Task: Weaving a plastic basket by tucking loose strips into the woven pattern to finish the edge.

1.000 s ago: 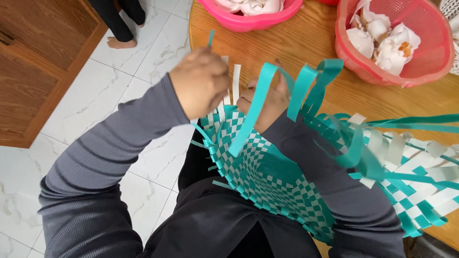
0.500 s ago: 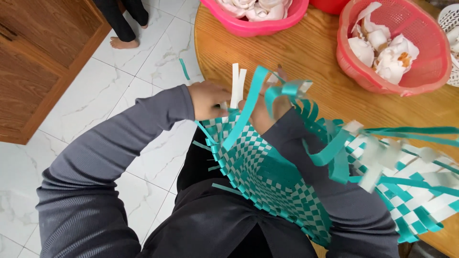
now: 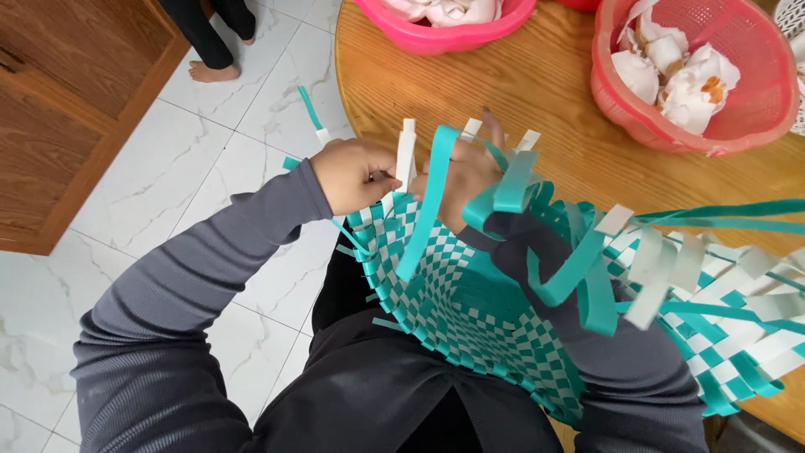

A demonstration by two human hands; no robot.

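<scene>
Woven basket (image 3: pixel 470 310), teal and white checker, unfinished, loose strips upstanding; lies on the person's lap against the round wooden table (image 3: pixel 537 92). Head view: left hand (image 3: pixel 356 174) pinches a white strip (image 3: pixel 406 155) at the rim. Right hand (image 3: pixel 470 172) inside the basket, fingers spread, grasping nothing. Red basket (image 3: pixel 696 75) and pink bowl (image 3: pixel 444 21) on table.

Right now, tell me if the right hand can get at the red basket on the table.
Probably not at once: the right hand sits inside the teal-and-white woven basket, strips around the forearm. The table up to the red basket lies bare.
</scene>
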